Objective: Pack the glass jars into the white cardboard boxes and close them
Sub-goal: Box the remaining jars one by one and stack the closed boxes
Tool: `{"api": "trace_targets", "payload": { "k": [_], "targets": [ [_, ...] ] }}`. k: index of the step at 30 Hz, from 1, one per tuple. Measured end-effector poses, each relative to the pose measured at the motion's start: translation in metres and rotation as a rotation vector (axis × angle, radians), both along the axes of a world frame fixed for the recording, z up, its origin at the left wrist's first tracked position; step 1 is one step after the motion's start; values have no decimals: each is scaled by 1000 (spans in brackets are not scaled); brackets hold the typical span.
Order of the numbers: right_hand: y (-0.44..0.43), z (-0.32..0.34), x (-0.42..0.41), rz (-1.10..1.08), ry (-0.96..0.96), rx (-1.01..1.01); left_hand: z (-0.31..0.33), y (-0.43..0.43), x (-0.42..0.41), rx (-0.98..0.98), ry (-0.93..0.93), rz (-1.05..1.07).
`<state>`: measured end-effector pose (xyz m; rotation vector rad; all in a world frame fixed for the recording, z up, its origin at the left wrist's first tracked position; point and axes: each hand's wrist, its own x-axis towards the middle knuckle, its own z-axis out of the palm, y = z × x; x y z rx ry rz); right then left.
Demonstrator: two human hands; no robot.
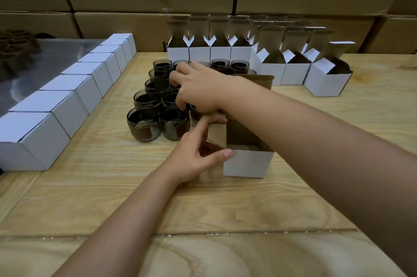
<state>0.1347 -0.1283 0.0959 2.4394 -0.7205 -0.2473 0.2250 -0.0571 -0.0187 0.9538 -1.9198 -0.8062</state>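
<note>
Left hand (191, 157) grips the open box (248, 161) at its near-left corner, centre frame. The thumb is on the white front wall and the index finger runs up the side flap (216, 134), keeping it out of the mouth. Right hand (198, 89) is crossed over above it, fingers curled down into the jars (144, 121) just left of and behind the box. The palm hides the contact, so I can't tell if it's got one clamped.

Handling: the jars are squat smoked glass, probably hefty for their size and slick. They stand touching, so dragging one risks clinks and chips. I'd take one from above around the rim and lift straight up. The box is thin card: light, likely to skid or dent. Hold it at a corner, not mid-wall.

Closed boxes (56, 105) run up the left edge. Empty boxes (198, 51), flaps up, sit upper centre and right on the wooden table (158, 209).
</note>
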Motion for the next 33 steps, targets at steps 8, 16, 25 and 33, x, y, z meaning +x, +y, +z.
{"api": "trace_targets", "payload": {
  "k": [8,16,25,33],
  "targets": [
    [-15,-13,9,-26,-173,457,0,1,-1,-47,-46,-7],
    [-11,-20,10,-135,-417,792,-1,0,-3,-35,-87,21],
    [20,43,-15,-30,-717,821,0,1,-3,53,-25,68],
    [46,75,-57,-116,-596,760,-5,-5,-2,196,117,78]
  ]
}}
